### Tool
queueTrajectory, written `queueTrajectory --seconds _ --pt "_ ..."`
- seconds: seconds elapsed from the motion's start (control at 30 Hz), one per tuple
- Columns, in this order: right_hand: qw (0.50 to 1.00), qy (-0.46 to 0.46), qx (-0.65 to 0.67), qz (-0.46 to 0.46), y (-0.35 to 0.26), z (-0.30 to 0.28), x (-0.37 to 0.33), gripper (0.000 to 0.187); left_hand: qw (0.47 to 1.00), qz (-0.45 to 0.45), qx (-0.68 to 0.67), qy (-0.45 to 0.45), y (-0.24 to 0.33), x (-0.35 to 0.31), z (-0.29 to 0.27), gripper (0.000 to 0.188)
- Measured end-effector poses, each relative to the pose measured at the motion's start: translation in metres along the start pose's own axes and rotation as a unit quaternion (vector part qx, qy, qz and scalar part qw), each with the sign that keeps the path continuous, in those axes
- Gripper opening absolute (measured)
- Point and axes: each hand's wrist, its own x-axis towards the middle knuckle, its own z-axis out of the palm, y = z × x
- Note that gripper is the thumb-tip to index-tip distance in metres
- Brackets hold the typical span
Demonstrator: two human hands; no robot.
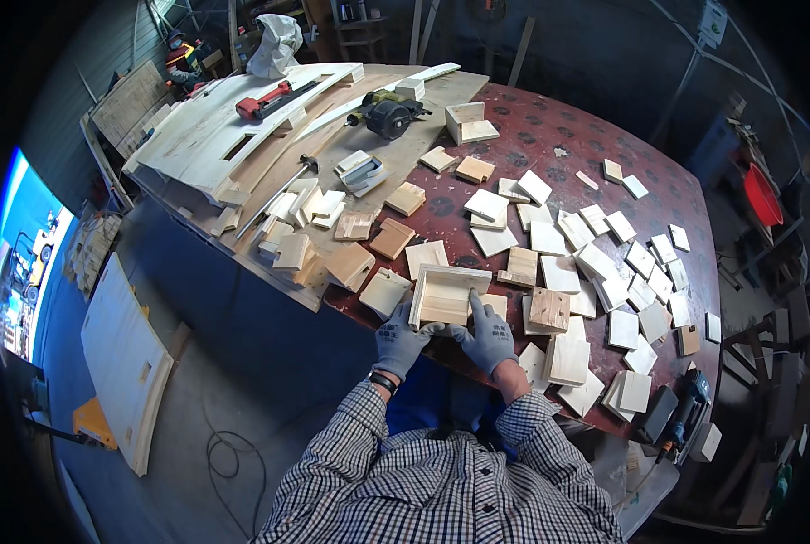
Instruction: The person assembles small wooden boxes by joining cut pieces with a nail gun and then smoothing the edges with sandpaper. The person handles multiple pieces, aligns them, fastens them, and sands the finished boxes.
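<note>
A small open wooden box (446, 304) is in my two gloved hands at the near edge of the red table (595, 136). My left hand (399, 343) grips its left side, fingers closed along the wall. My right hand (488, 339) is closed on the near right side, with the thumb inside the box. Wooden blocks lie close around it, among them a pale block (385, 292) by my left hand and a notched block (548, 309) to the right of my right hand.
Many loose wooden squares (595, 263) cover the table's right part. On the left lie a hammer (308, 164), a circular saw (389, 118) and a red nail gun (267, 101). A nail gun (690, 405) lies at the right corner. Another person (182, 60) is far left.
</note>
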Motion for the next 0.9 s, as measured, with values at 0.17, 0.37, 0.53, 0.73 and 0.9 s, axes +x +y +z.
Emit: queueTrajectory --seconds 0.17,0.37,0.53,0.73,0.9 --pt "1.000 0.006 -0.028 0.013 -0.009 -0.016 -0.002 0.101 1.000 0.004 -0.028 -0.006 -0.002 0.009 0.009 0.075" --pt "0.991 0.052 0.116 -0.030 -0.015 -0.099 -0.061 0.078 0.997 -0.013 -0.079 -0.013 -0.028 0.009 0.014 0.081" --pt "0.943 0.294 0.141 0.067 0.053 -0.214 -0.180 0.061 0.998 -0.011 -0.044 -0.036 -0.019 0.014 0.016 0.088" --pt "0.845 0.313 0.064 0.428 0.205 -0.262 -0.303 0.063 0.995 -0.002 -0.097 0.000 -0.022 0.006 0.013 0.083" --pt "0.811 0.302 -0.099 0.492 0.324 -0.258 -0.352 0.074 0.996 -0.017 -0.091 -0.018 0.005 0.007 0.008 0.075"
